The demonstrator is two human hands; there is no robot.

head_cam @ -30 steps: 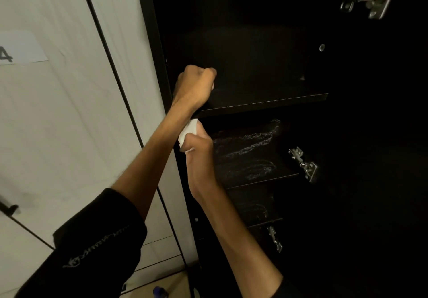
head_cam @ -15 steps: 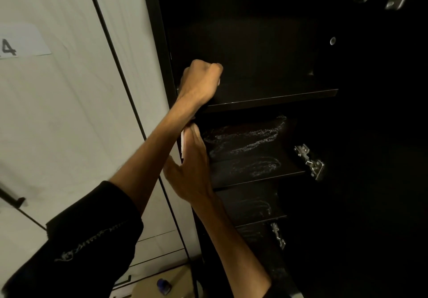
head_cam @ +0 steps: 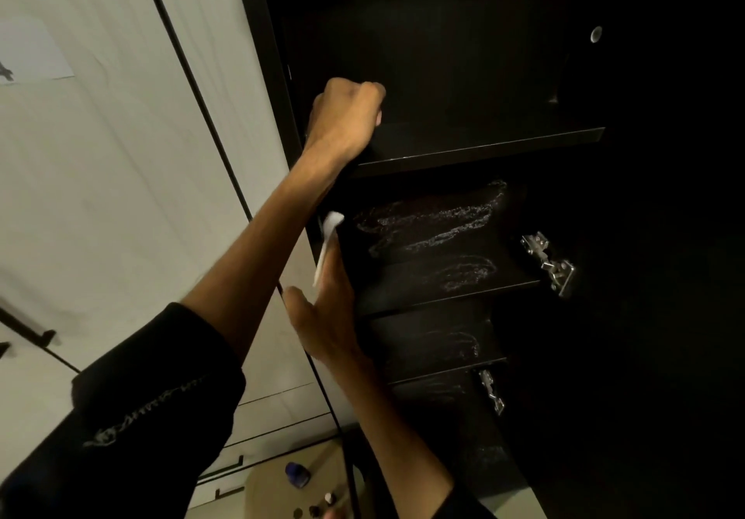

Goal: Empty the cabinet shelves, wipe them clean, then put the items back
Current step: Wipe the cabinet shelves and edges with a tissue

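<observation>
- Now, the open black cabinet (head_cam: 443, 55) fills the right of the view, its dark interior stacked with flat black shelves.
- Left hand (head_cam: 344, 119) is up at the left end of the top shelf (head_cam: 483, 143), fingers curled tight into a fist; a sliver of something pale peeks out at the knuckles, too small to name.
- That left forearm runs down and left to a black sleeve with pale stitching (head_cam: 133, 418) at the near left.
- Right hand (head_cam: 326, 317) is lower, flat against the cabinet's left front edge, fingers stretched straight and pressed together, thumb splayed out to the left.
- A small white cloth (head_cam: 327, 240) sits under those right fingertips, pressed against the cabinet's edge just left of the second shelf (head_cam: 443, 276); whether it is pinched or merely pressed I cannot tell.
- The second shelf shows pale, streaky wipe marks (head_cam: 435, 224) across its surface, and fainter streaks show on the third shelf (head_cam: 435, 345) below it.
- Silver metal hinges: one (head_cam: 548, 262) at the right end of the second shelf, another (head_cam: 492, 391) lower down.
- Left of the cabinet stand pale panelled doors (head_cam: 100, 196) with thin dark seams, and a white paper label (head_cam: 32, 51) at far left.
- Down at the near bottom, on a tan floor patch, stands a small blue-capped bottle (head_cam: 297, 474), with a few tiny items nearby, too blurred to identify.
</observation>
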